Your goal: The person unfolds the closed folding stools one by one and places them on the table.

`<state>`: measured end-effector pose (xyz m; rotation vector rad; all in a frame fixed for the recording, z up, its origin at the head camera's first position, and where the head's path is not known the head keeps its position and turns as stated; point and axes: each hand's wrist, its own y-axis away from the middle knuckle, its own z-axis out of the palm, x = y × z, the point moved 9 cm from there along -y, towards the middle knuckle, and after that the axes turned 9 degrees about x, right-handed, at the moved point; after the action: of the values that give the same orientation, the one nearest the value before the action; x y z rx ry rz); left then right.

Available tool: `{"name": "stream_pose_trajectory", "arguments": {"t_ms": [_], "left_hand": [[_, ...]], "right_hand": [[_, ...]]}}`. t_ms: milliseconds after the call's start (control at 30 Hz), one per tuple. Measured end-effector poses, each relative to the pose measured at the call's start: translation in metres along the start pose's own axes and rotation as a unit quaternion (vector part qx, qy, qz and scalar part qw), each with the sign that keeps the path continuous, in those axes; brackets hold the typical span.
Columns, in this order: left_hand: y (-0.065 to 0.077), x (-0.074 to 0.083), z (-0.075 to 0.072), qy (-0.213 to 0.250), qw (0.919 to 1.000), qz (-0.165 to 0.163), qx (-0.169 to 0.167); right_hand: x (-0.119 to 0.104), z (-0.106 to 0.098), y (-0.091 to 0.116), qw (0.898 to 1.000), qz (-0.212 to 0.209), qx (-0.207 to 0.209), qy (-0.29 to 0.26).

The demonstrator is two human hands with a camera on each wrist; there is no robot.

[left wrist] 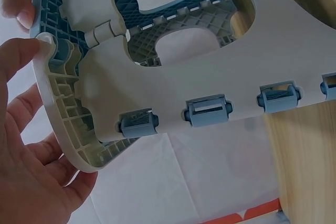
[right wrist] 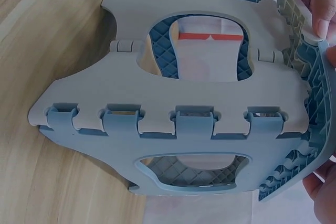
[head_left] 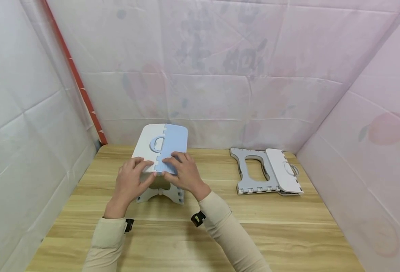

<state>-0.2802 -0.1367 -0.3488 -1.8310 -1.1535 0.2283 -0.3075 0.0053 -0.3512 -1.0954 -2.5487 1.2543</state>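
Observation:
A folding step stool (head_left: 177, 139), half white and half light blue on top with a loop handle in the middle, stands unfolded at the left of the table. My left hand (head_left: 129, 179) holds the white half at its near corner, thumb on the front edge and bent fingers over the top and side. Opposite it, my right hand (head_left: 186, 172) holds the blue half, its thumb also at the front edge near the centre seam. The hinged grey-white end panel (right wrist: 210, 95) is spread under the top between blue-white legs.
A second folding stool (head_left: 283, 172), grey and white, lies flattened at the table's back right. The wood-grain table (head_left: 172, 241) is bordered by hanging printed cloth (head_left: 206, 94) at the back and sides. A red strip (head_left: 74, 70) runs down the back left corner.

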Motion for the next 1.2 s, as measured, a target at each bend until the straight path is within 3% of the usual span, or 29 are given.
{"name": "stream_pose_trajectory", "arguments": {"t_ms": [600, 900, 1067, 1200], "left_hand": [[-0.002, -0.003, 0.002, -0.007, 0.9999, 0.005, -0.008], [0.001, 0.028, -0.003, -0.013, 0.9978, 0.065, 0.003], [0.003, 0.039, -0.002, -0.019, 0.9979, 0.061, 0.012], [0.001, 0.041, 0.003, -0.023, 0.9987, 0.044, -0.002]], "right_hand": [[0.002, 0.005, 0.000, 1.000, 0.010, -0.009, 0.005], [-0.016, -0.013, 0.004, 0.999, -0.010, -0.042, 0.008], [-0.007, -0.024, 0.009, 0.998, 0.006, -0.054, 0.028], [0.007, -0.033, 0.014, 0.998, 0.028, -0.054, 0.028]]}}
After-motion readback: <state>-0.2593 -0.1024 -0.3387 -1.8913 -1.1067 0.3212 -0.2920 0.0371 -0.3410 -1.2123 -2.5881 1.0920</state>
